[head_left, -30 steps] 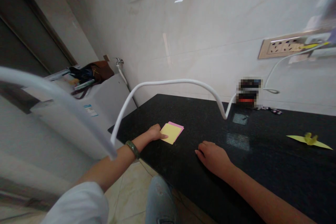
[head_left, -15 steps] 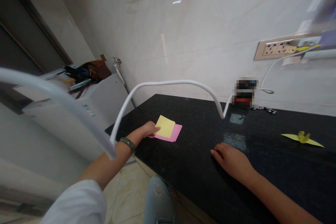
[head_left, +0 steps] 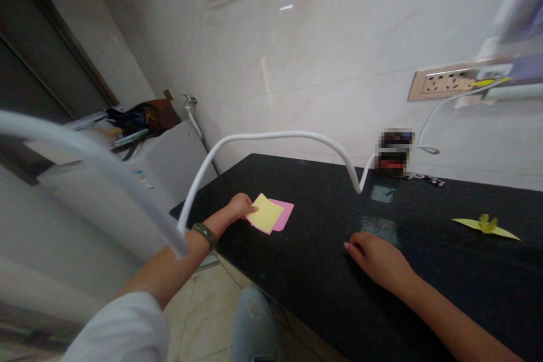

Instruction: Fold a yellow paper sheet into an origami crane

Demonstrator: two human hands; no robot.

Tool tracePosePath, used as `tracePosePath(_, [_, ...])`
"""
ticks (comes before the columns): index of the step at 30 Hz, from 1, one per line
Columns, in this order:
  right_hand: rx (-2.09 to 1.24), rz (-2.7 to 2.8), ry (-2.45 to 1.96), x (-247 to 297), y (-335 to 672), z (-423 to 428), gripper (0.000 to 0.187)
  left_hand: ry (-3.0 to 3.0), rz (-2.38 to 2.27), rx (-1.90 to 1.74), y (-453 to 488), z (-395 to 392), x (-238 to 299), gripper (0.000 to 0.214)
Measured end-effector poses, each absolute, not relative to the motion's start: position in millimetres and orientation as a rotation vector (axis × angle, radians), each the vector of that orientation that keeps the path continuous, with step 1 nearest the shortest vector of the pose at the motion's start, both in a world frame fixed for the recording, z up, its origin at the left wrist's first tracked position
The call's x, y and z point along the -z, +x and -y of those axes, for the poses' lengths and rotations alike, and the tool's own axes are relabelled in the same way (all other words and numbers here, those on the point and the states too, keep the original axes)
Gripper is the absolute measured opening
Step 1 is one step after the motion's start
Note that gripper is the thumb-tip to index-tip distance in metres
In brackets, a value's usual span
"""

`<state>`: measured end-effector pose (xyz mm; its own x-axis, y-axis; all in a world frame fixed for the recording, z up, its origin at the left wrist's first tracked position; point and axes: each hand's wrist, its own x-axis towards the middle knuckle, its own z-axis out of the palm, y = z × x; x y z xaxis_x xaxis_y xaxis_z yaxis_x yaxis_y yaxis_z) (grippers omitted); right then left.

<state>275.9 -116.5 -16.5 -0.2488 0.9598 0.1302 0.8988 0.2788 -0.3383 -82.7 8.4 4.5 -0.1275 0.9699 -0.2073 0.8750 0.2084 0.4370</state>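
At the left part of the black countertop (head_left: pixel 314 271), my left hand (head_left: pixel 241 206) pinches a square sheet of yellow paper (head_left: pixel 266 214) by its left corner, thumb on top. Under the yellow sheet lie pink paper squares (head_left: pixel 285 212), partly covered; whether my fingers also grip pink paper cannot be made out. My right hand (head_left: pixel 379 254) rests on the counter with its fingers curled in and nothing seen in them. Far to the right sits a folded yellow paper crane (head_left: pixel 487 226) with its wings spread.
A white bent tube (head_left: pixel 271 136) arches across the view before the counter. Against the wall stands a blurred-out object (head_left: pixel 394 153), with a cable running to the wall socket (head_left: pixel 441 83). A brown bag (head_left: pixel 159 116) lies on a white appliance (head_left: pixel 169 153) at left.
The yellow sheet has turned clockwise and slid down a little over the pink paper, exposing more pink at the upper right. My right hand stays on the counter.
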Motion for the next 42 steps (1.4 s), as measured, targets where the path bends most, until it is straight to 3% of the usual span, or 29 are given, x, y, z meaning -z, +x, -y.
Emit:
tracePosePath(13, [-0.252,2.281,-1.694,16.2,285.5,121.2,0.029,1.627,-2.109,-0.245,-71.9,-6.9,-5.4,0.031])
tracePosePath(23, [-0.296,2.248,-1.728,12.8,301.5,124.7,0.029,1.828,-2.056,-0.734,-64.4,-2.9,-34.4,0.027])
tracePosePath(31, [-0.580,1.832,-1.634,-0.9,328.9,127.9,0.027,1.963,-1.573,-0.977,37.1,23.3,-32.8,0.032])
tracePosePath(36, [-0.838,1.514,-1.427,-19.0,336.7,139.7,0.037,2.001,-1.264,-1.034,126.8,56.0,-22.5,0.028])
tracePosePath(42, [-0.367,1.472,-1.428,-14.2,356.1,143.1,0.020,1.797,-1.046,-1.148,185.0,69.1,-16.3,0.024])
